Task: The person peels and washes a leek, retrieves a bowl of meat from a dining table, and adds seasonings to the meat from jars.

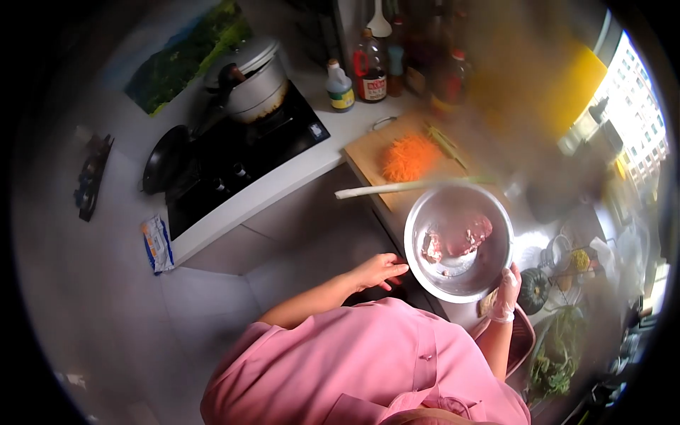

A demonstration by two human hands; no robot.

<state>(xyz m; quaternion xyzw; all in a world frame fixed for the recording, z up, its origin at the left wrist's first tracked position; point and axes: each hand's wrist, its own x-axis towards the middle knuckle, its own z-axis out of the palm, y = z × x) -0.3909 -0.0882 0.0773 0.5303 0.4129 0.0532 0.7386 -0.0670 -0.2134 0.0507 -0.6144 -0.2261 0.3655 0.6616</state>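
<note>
A round metal bowl point(458, 285) is tilted so its inside shows, with pieces of raw meat point(476, 235) in it. My right hand point(507, 292), in a clear glove, grips the bowl's lower right rim. Just left of the bowl is my left hand point(380, 272), bare, its fingers a little apart and nothing in them. Behind the bowl lies a wooden cutting board point(363, 157) with a heap of shredded carrot point(409, 157). A long white-and-green stalk point(375, 190) lies across the board and sticks out past its left edge.
A black stove point(265, 152) with a pot point(258, 92) and a dark pan point(164, 159) is at the left. Bottles point(371, 71) stand behind the board. At the right are a dark green squash point(533, 289) and leafy greens point(554, 365). A blurred yellow shape point(577, 88) fills the upper right.
</note>
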